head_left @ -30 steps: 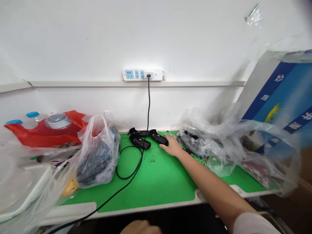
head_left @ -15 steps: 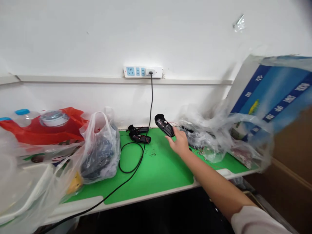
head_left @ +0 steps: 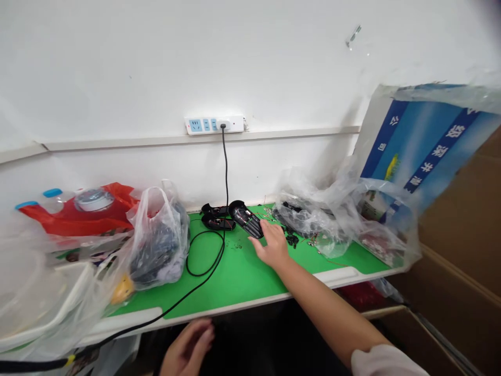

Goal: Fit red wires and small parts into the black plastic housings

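Nearest, at the bottom of the view, the left hand hangs in front of the table's near edge, fingers loosely curled; nothing shows in it, and I cannot tell whether thumb and fingertips meet. Beyond it is the green tabletop, with a black cord looped left of centre and a tied clear bag to the left of the loop.

Farther in, the right hand has thumb and fingers clamped on the near right end of a black shell, hollow side up. Whether the shell touches the table is hard to tell. Small black bits lie just right of the hand, beside a crumpled plastic bag. Two more shells lie just left of the held one, near the far wall.

The step in hand seems to be handling this one shell; the next move calls for a firm pinch and clearance from the cord, which rises to the power strip farthest back.
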Demonstrator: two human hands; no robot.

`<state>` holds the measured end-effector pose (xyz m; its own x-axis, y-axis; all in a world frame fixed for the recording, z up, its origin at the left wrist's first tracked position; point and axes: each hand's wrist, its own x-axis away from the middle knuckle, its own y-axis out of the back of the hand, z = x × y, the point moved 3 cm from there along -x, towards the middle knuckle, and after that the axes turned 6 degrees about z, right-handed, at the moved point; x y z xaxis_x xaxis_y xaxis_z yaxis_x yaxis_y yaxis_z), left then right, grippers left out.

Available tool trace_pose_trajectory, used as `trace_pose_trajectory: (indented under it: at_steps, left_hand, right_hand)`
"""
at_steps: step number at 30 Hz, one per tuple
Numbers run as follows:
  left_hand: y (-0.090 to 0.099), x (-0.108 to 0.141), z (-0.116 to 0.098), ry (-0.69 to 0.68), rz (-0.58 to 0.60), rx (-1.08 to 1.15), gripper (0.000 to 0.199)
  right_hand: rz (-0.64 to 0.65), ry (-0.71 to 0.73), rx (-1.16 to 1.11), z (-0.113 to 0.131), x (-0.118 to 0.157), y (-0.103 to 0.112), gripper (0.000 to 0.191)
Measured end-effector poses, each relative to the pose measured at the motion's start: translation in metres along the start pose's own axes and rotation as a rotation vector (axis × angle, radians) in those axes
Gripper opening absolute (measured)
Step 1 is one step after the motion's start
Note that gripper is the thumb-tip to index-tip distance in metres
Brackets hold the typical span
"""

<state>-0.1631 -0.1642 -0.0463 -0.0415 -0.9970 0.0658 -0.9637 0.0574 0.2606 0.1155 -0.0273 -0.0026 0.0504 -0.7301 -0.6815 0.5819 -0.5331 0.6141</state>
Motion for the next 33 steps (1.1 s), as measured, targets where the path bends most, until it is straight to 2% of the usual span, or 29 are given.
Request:
trace_pose_trajectory:
  at_steps: [2,4,6,8,10,13,16,18,21,23,25,27,30,33]
  left_hand:
    - [-0.046,-0.029,-0.032,-0.051,0.105,0.245,0.045]
    - [-0.088,-0.072,-0.063,-0.108,0.099,0.480,0.051]
    - [-0.122,-0.120,-0.087,-0.095,0.078,0.642,0.051]
    - [-0.147,-0.161,-0.105,-0.138,0.106,0.728,0.044]
    - [-0.160,-0.189,-0.114,-0.154,0.105,0.820,0.039]
    - [-0.165,-0.207,-0.115,-0.156,0.133,0.926,0.036]
    - [-0.154,-0.212,-0.110,-0.157,0.146,0.945,0.038]
    - [-0.144,-0.214,-0.109,-0.147,0.168,0.932,0.039]
    - [-0.136,-0.217,-0.110,-0.135,0.212,0.924,0.038]
    - [-0.136,-0.218,-0.110,-0.123,0.230,0.927,0.036]
    - [-0.139,-0.217,-0.110,-0.108,0.258,0.923,0.035]
    - [-0.142,-0.216,-0.109,-0.097,0.282,0.914,0.034]
    - [-0.143,-0.214,-0.108,-0.084,0.295,0.913,0.032]
    - [-0.142,-0.214,-0.108,-0.058,0.279,0.925,0.033]
  right_hand:
    - [-0.002,-0.005,-0.019,0.000,0.001,0.002,0.053]
    - [-0.017,-0.002,-0.023,-0.001,0.003,0.004,0.052]
    - [-0.026,-0.003,-0.021,-0.005,0.003,0.004,0.051]
    - [-0.023,-0.015,-0.023,-0.008,0.003,0.003,0.050]
    - [-0.017,-0.028,-0.032,-0.012,0.000,0.000,0.048]
    - [-0.004,-0.034,-0.111,-0.014,-0.004,-0.002,0.046]
    - [-0.003,-0.114,-0.300,-0.018,-0.005,-0.001,0.033]
    - [-0.060,-0.250,-0.396,-0.025,-0.004,0.000,0.020]
    - [-0.218,-0.502,-0.519,-0.041,-0.003,0.000,0.023]
    - [-0.258,-0.689,-0.698,-0.052,-0.004,-0.005,0.022]
    - [-0.216,-0.871,-0.942,-0.059,-0.005,-0.013,0.026]
    - [-0.131,-0.972,-1.187,-0.059,-0.007,-0.019,0.030]
    - [0.017,-0.941,-1.436,-0.052,-0.009,-0.022,0.028]
    - [0.033,-0.911,-1.495,-0.048,-0.009,-0.020,0.025]
